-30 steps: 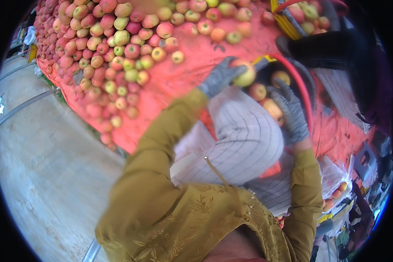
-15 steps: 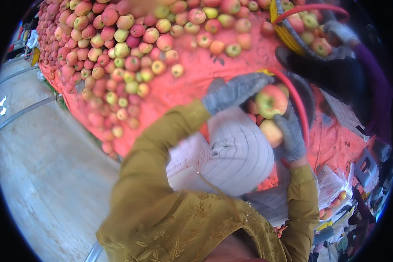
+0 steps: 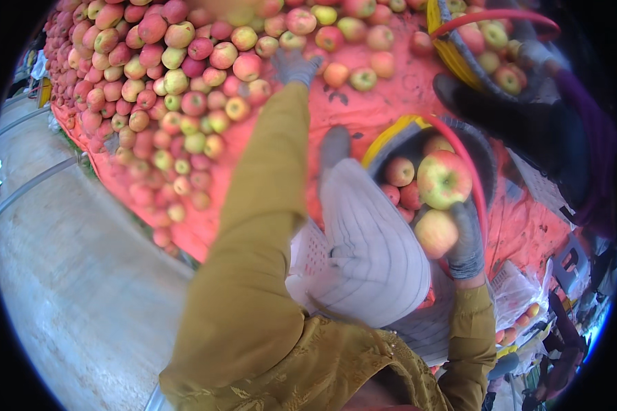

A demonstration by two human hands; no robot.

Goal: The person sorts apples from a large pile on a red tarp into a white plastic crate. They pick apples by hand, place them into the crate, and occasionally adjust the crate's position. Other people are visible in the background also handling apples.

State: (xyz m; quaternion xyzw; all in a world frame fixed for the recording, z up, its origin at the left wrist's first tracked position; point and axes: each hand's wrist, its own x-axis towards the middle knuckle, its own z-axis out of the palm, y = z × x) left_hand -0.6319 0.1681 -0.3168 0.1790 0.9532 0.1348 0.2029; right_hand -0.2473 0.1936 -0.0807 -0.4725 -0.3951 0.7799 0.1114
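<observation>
My left hand (image 3: 295, 67), in a grey glove, reaches out to the edge of the heaped apples (image 3: 178, 58), fingers apart and nothing visibly held. An apple (image 3: 293, 40) lies just beyond its fingertips. Over a yellow-rimmed bucket with a red handle (image 3: 474, 179), my gloved right hand (image 3: 467, 236) is closed around two apples. One is a large red-and-green apple (image 3: 444, 179); the other, a paler yellow-pink apple (image 3: 436, 233), sits against the palm. Several smaller red apples (image 3: 400, 171) lie inside the bucket below.
Red sheeting (image 3: 253, 154) covers the ground under the fruit. At upper right, another person's gloved hand (image 3: 536, 53) is at a second yellow bucket (image 3: 451, 58) of apples. A plastic bag (image 3: 521, 294) and loose apples lie at right. A grey plastic-like surface (image 3: 82, 274) runs along the left.
My left hand has left the bucket and stretched forward and left to the apple heap. My right hand keeps its two apples over the bucket, slightly nearer to me.
</observation>
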